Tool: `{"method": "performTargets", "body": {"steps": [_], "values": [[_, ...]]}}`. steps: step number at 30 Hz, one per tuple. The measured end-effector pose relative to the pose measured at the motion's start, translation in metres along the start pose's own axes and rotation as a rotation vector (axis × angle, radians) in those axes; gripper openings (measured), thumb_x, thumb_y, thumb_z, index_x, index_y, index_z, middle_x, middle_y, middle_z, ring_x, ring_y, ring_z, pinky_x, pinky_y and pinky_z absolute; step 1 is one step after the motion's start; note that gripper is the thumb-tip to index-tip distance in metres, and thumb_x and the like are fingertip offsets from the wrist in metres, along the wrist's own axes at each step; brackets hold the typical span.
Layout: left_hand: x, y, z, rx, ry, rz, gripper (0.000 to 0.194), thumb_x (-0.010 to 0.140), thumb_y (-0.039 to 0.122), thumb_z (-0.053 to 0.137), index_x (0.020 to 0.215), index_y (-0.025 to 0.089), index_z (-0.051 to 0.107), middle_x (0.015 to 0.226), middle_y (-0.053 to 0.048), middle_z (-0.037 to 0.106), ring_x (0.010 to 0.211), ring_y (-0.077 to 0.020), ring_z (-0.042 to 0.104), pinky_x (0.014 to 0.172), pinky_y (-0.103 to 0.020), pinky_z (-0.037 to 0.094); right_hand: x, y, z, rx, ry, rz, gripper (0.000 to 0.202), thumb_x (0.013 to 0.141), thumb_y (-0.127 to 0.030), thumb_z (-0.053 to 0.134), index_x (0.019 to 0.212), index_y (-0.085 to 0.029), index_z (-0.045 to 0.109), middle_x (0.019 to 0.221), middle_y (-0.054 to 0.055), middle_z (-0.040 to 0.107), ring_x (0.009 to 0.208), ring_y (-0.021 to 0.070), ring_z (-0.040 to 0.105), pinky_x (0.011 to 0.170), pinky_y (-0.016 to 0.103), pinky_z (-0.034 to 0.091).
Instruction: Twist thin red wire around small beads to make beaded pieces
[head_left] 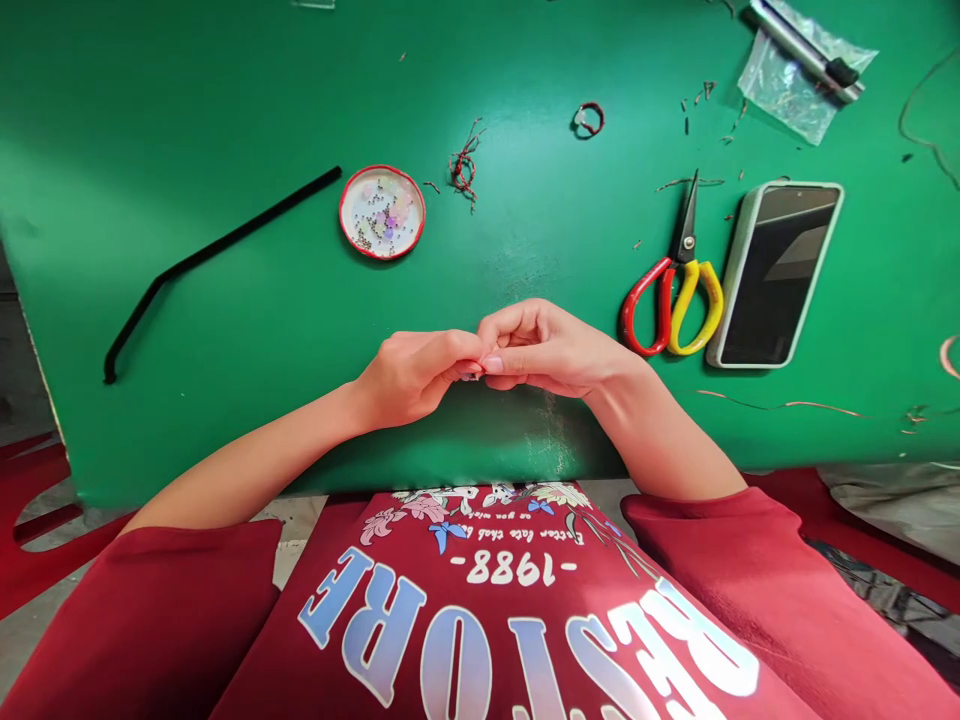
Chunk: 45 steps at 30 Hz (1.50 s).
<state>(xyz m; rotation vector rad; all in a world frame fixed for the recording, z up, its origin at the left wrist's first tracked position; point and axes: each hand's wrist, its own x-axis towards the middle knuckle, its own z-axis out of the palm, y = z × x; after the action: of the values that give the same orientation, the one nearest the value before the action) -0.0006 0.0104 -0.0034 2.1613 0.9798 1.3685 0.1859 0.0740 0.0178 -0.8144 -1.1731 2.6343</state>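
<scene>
My left hand point(409, 378) and my right hand point(551, 350) meet at the fingertips over the near part of the green table. Both are closed in a pinch. A tiny dark and reddish bit shows at the left fingertips; the fingers hide most of it, and its kind cannot be made out. Beyond my hands lies a red-rimmed lid point(365, 246) with small beads and pale pink and purple pieces in it. Beside the lid is a tangle of red and dark knotted cord point(463, 172). Farther right, a small dark red cord ring point(598, 120) carries a pale bead.
Scissors point(688, 248) with red and yellow handles lie right of my hands, against a phone point(780, 275). A black bent rod point(225, 243) lies left. A metal tube point(802, 45) rests on a plastic bag point(795, 100) at far right. Cord scraps are scattered about.
</scene>
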Motion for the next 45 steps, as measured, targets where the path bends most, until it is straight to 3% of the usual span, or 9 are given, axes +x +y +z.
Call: {"method": "performTargets", "body": {"steps": [6,12,16,19,24,32,35,37,45], "values": [[0.003,0.005,-0.003,-0.073,-0.001,-0.107,0.007,0.099,0.014,0.053,0.094,0.019,0.055,0.072,0.004,0.069,0.056,-0.0019,0.062,0.053,-0.010,0.045,-0.002,-0.002,0.006,-0.175,0.105,-0.182,0.043,0.076,-0.045,0.086,0.071,-0.014,0.057,0.056,-0.006,0.052,0.052,0.0022,0.042,0.046,0.017,0.029],[0.003,0.006,-0.005,0.074,-0.020,-0.150,0.013,0.097,0.013,0.053,0.087,0.017,0.058,0.063,0.006,0.065,0.052,-0.0016,0.057,0.055,-0.011,0.044,-0.003,0.000,0.013,-0.347,0.247,-0.283,0.045,0.081,-0.048,0.080,0.071,-0.018,0.049,0.053,-0.011,0.038,0.046,0.0013,0.028,0.042,0.018,0.018],[0.003,0.003,-0.004,0.174,-0.003,-0.178,0.012,0.094,0.010,0.055,0.085,0.015,0.063,0.063,0.005,0.067,0.053,-0.0021,0.058,0.055,-0.012,0.043,-0.001,0.007,0.020,-0.675,0.455,-0.444,0.033,0.090,-0.031,0.066,0.070,-0.021,0.042,0.052,-0.011,0.033,0.047,0.0024,0.026,0.045,0.019,0.022],[0.003,0.003,-0.003,0.188,0.003,-0.210,0.012,0.092,0.010,0.056,0.085,0.015,0.063,0.062,0.006,0.066,0.051,-0.0021,0.057,0.054,-0.013,0.042,0.002,0.015,0.023,-0.975,0.576,-0.582,0.026,0.088,-0.016,0.056,0.072,-0.022,0.037,0.051,-0.011,0.031,0.045,0.0036,0.026,0.047,0.019,0.026],[0.003,0.005,-0.003,0.161,-0.017,-0.313,0.012,0.091,0.011,0.056,0.082,0.016,0.062,0.057,0.007,0.061,0.045,-0.0021,0.052,0.048,-0.014,0.037,0.009,0.029,0.019,-1.435,0.735,-0.833,0.025,0.091,-0.011,0.050,0.073,-0.023,0.036,0.055,-0.008,0.041,0.046,0.0063,0.032,0.047,0.022,0.028],[0.003,0.007,-0.003,0.022,-0.054,-0.506,0.016,0.091,0.014,0.055,0.075,0.018,0.055,0.045,0.009,0.052,0.035,-0.0029,0.045,0.042,-0.016,0.034,0.013,0.029,0.009,-1.942,0.630,-1.037,0.034,0.098,-0.010,0.042,0.067,-0.023,0.038,0.054,-0.005,0.030,0.051,0.0130,0.027,0.048,0.030,0.022],[0.005,0.007,-0.004,-0.139,-0.038,-0.570,0.018,0.095,0.018,0.053,0.077,0.019,0.054,0.047,0.009,0.054,0.035,-0.0031,0.047,0.042,-0.016,0.036,0.016,0.026,0.006,-1.981,0.722,-1.233,0.031,0.095,-0.008,0.049,0.068,-0.022,0.042,0.054,-0.005,0.034,0.052,0.0122,0.029,0.050,0.029,0.026],[0.006,0.006,-0.004,-0.185,-0.005,-0.554,0.019,0.097,0.020,0.052,0.078,0.019,0.054,0.050,0.009,0.056,0.036,-0.0026,0.048,0.043,-0.015,0.038,0.018,0.026,0.004,-1.934,0.771,-1.271,0.028,0.094,-0.010,0.052,0.070,-0.022,0.045,0.054,-0.005,0.037,0.052,0.0117,0.032,0.051,0.029,0.028],[0.003,0.001,-0.003,0.036,0.047,-0.337,0.020,0.100,0.022,0.050,0.081,0.020,0.057,0.054,0.007,0.054,0.046,-0.0043,0.050,0.051,-0.017,0.038,0.012,0.030,0.010,-1.582,0.653,-0.990,0.010,0.098,-0.014,0.042,0.099,-0.020,0.050,0.067,-0.004,0.056,0.053,0.0090,0.045,0.055,0.024,0.038]]}}
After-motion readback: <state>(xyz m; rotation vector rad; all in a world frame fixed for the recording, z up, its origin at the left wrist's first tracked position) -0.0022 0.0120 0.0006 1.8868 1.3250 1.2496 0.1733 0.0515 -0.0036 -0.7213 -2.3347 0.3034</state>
